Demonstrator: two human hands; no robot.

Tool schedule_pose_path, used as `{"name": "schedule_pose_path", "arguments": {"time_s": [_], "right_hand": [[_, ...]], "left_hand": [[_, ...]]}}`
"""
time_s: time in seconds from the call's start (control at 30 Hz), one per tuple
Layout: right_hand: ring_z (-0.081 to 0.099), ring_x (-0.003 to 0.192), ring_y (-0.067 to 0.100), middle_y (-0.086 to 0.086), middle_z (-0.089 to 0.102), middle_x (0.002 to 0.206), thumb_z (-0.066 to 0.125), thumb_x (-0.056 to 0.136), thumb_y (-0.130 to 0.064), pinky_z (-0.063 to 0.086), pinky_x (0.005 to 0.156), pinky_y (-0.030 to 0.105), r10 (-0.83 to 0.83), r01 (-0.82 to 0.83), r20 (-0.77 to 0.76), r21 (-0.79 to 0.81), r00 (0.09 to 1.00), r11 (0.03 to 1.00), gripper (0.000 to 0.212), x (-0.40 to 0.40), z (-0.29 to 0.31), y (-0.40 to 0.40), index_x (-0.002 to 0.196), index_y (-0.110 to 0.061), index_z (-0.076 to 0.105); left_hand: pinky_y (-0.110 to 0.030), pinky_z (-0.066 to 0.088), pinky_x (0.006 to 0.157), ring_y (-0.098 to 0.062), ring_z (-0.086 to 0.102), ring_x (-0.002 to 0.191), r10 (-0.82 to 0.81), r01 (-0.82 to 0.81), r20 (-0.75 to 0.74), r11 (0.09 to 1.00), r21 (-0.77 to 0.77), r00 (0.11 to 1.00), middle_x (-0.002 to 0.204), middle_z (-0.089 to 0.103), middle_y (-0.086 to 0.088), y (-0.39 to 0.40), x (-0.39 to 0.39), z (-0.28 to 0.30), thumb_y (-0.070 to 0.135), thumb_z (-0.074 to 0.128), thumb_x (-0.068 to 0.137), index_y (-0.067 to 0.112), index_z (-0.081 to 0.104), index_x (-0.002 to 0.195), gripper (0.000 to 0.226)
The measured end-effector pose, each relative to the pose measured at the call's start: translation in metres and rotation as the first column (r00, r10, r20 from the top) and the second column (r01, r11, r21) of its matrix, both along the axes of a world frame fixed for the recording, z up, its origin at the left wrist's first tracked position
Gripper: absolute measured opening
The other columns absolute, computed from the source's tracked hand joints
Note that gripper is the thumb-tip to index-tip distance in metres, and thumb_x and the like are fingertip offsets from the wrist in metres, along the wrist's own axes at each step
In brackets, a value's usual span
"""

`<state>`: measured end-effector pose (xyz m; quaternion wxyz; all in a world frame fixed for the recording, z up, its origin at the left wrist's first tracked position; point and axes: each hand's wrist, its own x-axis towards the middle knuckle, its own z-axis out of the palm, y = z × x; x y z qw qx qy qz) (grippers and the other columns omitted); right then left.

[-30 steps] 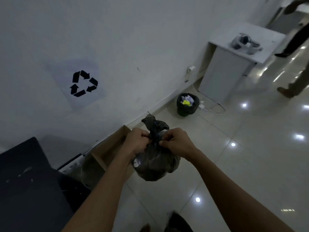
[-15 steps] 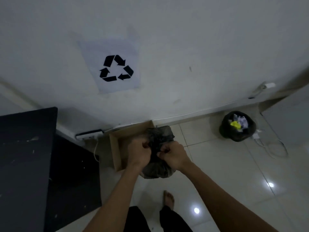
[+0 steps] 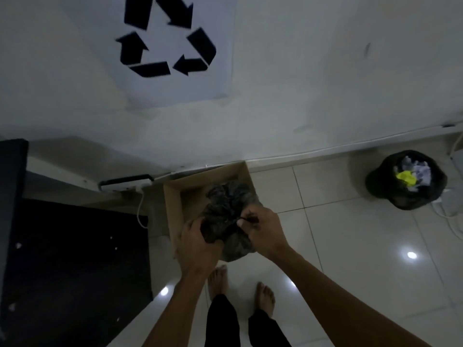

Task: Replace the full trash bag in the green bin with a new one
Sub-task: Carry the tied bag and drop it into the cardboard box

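Observation:
A full black trash bag (image 3: 229, 209), knotted at the top, hangs between both hands over the near edge of an open cardboard box (image 3: 175, 211) by the wall. My left hand (image 3: 198, 244) grips the bag's left side. My right hand (image 3: 260, 229) pinches the knot and the bag's right side. A small bin lined with a black bag (image 3: 407, 180), holding crumpled white paper and something yellow, stands on the floor at the right by the wall. The bin's own colour is hidden by its liner.
A recycling sign (image 3: 172, 46) hangs on the white wall above the box. A dark desk (image 3: 12, 196) and black mat (image 3: 75, 259) fill the left. A white cable (image 3: 448, 214) lies beside the bin. My bare feet (image 3: 265, 296) stand on glossy tiles just behind the box.
My view has tilted down and closer to the wall and box. The bag has come lower, now over the cardboard box, with both hands still gripping it.

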<state>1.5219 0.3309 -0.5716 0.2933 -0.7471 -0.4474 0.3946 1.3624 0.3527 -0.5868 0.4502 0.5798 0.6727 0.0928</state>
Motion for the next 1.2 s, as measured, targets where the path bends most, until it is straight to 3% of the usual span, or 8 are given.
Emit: {"name": "schedule_pose_path", "arguments": {"time_s": [0.07,0.13,0.3,0.43,0.8,0.93,1.07,1.2], "right_hand": [[0.064,0.084,0.018,0.002,0.067,0.083,0.070,0.082,-0.009,0.055,0.080,0.034,-0.076,0.075,-0.023,-0.037,0.997,0.997,0.008,-0.001,-0.035,0.013,0.081,-0.005,0.064],[0.065,0.089,0.017,0.000,0.069,0.086,0.070,0.083,-0.013,0.056,0.083,0.039,-0.171,0.163,-0.078,-0.099,0.982,0.982,0.005,-0.002,-0.070,0.024,0.081,-0.011,0.066],[0.066,0.086,0.015,0.002,0.068,0.086,0.069,0.085,-0.012,0.057,0.082,0.034,-0.281,0.251,-0.181,-0.173,0.942,0.952,0.004,-0.009,-0.147,0.055,0.084,-0.009,0.066],[0.064,0.085,0.013,-0.002,0.065,0.083,0.068,0.086,-0.013,0.055,0.078,0.027,-0.278,0.241,-0.200,-0.192,0.939,0.951,0.009,-0.011,-0.215,0.073,0.080,-0.016,0.063],[0.059,0.077,0.007,-0.003,0.063,0.079,0.065,0.088,-0.013,0.048,0.073,0.020,-0.219,0.190,-0.156,-0.186,0.963,0.964,0.007,-0.022,-0.379,0.090,0.082,-0.016,0.062],[0.057,0.076,0.003,-0.007,0.061,0.080,0.065,0.089,-0.015,0.044,0.068,0.016,-0.184,0.148,-0.150,-0.222,0.971,0.964,0.012,-0.025,-0.412,0.090,0.080,-0.021,0.060],[0.061,0.093,0.012,-0.001,0.065,0.092,0.067,0.088,-0.015,0.052,0.085,0.027,-0.150,0.104,-0.134,-0.300,0.980,0.948,0.002,-0.020,-0.432,0.081,0.089,-0.014,0.066],[0.060,0.110,0.018,0.004,0.066,0.111,0.065,0.090,-0.015,0.049,0.099,0.034,-0.093,0.031,-0.154,-0.366,0.984,0.930,0.020,-0.016,-0.433,0.071,0.110,-0.012,0.067]], "left_hand": [[-0.037,0.055,0.078,-0.021,0.063,0.093,0.025,-0.021,0.077,0.998,-0.054,0.997,0.102,0.066,-0.006,0.013,-0.008,-0.037,0.020,0.073,0.075,0.013,0.065,0.102,0.029],[-0.023,0.051,0.065,-0.019,0.064,0.087,0.088,-0.077,0.108,0.992,-0.103,0.990,0.095,0.068,-0.005,0.025,-0.013,-0.068,0.019,0.073,0.076,0.012,0.064,0.100,0.027],[-0.032,0.048,0.087,-0.021,0.055,0.106,0.318,-0.260,0.175,0.922,-0.287,0.932,0.115,0.058,0.001,0.061,-0.008,-0.141,0.005,0.063,0.085,0.020,0.050,0.132,0.051],[-0.038,0.046,0.100,-0.023,0.051,0.119,0.422,-0.329,0.204,0.869,-0.370,0.884,0.131,0.054,-0.005,0.082,-0.004,-0.205,0.001,0.060,0.086,0.020,0.045,0.139,0.058],[-0.033,0.042,0.102,-0.021,0.047,0.124,0.573,-0.457,0.193,0.780,-0.426,0.797,0.140,0.048,-0.005,0.091,-0.003,-0.348,0.001,0.063,0.084,0.021,0.039,0.144,0.067],[-0.031,0.045,0.096,-0.018,0.050,0.116,0.669,-0.514,0.243,0.713,-0.477,0.702,0.138,0.050,-0.005,0.094,0.000,-0.379,0.001,0.064,0.084,0.022,0.039,0.143,0.068],[-0.024,0.049,0.074,-0.015,0.057,0.106,0.810,-0.582,0.279,0.570,-0.580,0.516,0.130,0.058,-0.004,0.098,0.003,-0.398,-0.002,0.062,0.084,0.020,0.048,0.137,0.060],[-0.028,0.045,0.084,-0.015,0.054,0.111,0.793,-0.563,0.270,0.587,-0.583,0.547,0.129,0.055,0.001,0.091,0.003,-0.400,0.001,0.062,0.084,0.023,0.043,0.142,0.064]]}}
